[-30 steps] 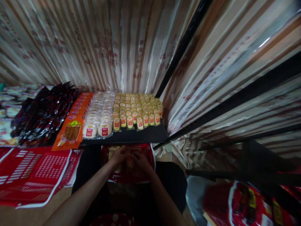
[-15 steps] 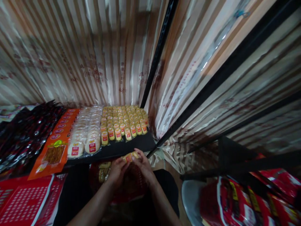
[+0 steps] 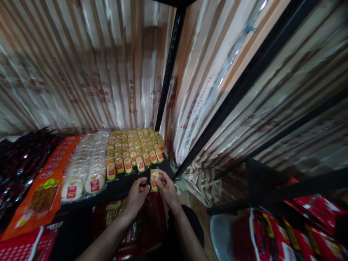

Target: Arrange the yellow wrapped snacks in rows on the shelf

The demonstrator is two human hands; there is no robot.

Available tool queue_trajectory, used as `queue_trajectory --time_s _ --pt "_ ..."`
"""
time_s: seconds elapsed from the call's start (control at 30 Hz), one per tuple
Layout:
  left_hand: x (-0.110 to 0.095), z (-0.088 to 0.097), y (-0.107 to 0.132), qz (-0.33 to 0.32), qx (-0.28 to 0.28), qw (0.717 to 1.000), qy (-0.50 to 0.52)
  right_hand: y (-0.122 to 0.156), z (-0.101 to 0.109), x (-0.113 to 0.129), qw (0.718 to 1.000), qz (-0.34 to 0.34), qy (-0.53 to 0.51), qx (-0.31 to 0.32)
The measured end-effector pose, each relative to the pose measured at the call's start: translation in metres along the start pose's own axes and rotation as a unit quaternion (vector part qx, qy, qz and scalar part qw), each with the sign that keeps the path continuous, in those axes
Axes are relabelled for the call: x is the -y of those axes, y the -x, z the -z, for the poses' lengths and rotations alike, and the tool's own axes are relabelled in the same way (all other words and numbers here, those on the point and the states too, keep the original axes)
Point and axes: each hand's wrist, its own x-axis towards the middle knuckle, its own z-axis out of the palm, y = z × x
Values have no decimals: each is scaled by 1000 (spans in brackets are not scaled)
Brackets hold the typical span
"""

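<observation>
My right hand (image 3: 165, 186) grips a small yellow wrapped snack cake (image 3: 154, 178) with a red label, held upright between thumb and fingers. Just left of it, my left hand (image 3: 138, 194) is empty, its fingers loosely curled and apart. Beneath both hands sits a red basket (image 3: 160, 212), with more yellow wrapped packs (image 3: 112, 212) inside. Rows of matching yellow snack cakes (image 3: 133, 158) stand on the black shelf (image 3: 122, 183) ahead, labels facing me in the front row.
Left of the cakes are white round packaged breads (image 3: 95, 183), an orange snack pack (image 3: 45, 197) and dark shiny packets (image 3: 24, 170). Black metal posts (image 3: 214, 116) rise before pleated curtains (image 3: 114, 72). At right, a grey stool (image 3: 221, 232) stands by red packages (image 3: 296, 235).
The snack cake has turned from lying sideways between both hands to upright in my right hand. My left hand has let go and moved slightly away. The view has shifted right.
</observation>
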Motion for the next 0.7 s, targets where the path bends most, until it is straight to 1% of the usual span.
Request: queue_trajectory --time_s 0.07,0.17,0.33,0.43,0.57,0.7 --pt "-8 -5 -14 -43 13 999 -14 -6 3 4 999 12 27 24" --pt "-20 -15 -34 -55 36 997 -26 -16 5 4 997 29 64 15" --pt "-33 -30 -58 -85 45 995 -33 -37 8 -6 996 38 69 -41" --pt "-40 -37 -72 -102 36 993 -51 -51 12 -14 992 63 67 -84" --pt "-52 -47 -88 -122 17 989 -87 -66 15 -19 980 97 111 -136" --pt "-60 -59 -104 -120 20 990 -71 -80 15 -18 967 106 155 -175"
